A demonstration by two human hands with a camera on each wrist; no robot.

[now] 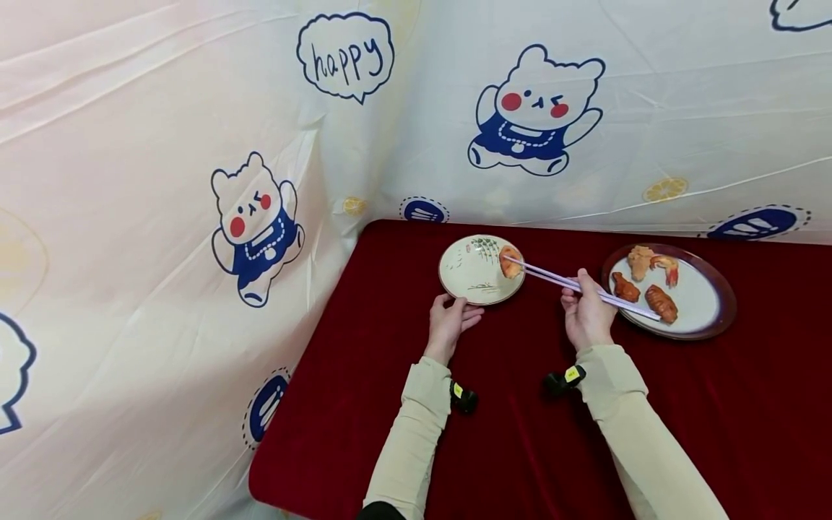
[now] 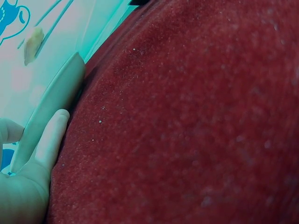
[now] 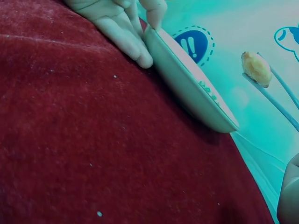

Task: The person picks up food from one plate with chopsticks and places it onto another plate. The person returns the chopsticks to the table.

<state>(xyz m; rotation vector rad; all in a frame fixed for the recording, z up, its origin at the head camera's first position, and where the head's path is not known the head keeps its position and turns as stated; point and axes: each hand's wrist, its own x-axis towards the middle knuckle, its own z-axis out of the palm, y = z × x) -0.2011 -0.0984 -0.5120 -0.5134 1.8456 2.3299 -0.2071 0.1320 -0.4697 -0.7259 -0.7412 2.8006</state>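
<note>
My left hand (image 1: pixel 448 325) pinches the near rim of a small pale plate (image 1: pixel 477 273) with green and dark painted marks, thumb above and fingers beneath. The right hand (image 1: pixel 590 316) grips a pair of light purple chopsticks (image 1: pixel 552 276). Between their tips is a golden-brown piece of food (image 1: pixel 510 262) whose exact kind I cannot tell. Both wrist views show this piece (image 3: pixel 256 69) held in the air, apart from the plate (image 3: pixel 191 91) and higher than its rim. In the head view it appears over the plate's right side.
A larger brown-rimmed plate (image 1: pixel 723 307) stands at the right, holding a shrimp (image 1: pixel 666 270) and several browned fried pieces. Dark red cloth (image 1: pixel 520 448) covers the table. Printed white curtains (image 1: pixel 422 130) hang along its back and left edges.
</note>
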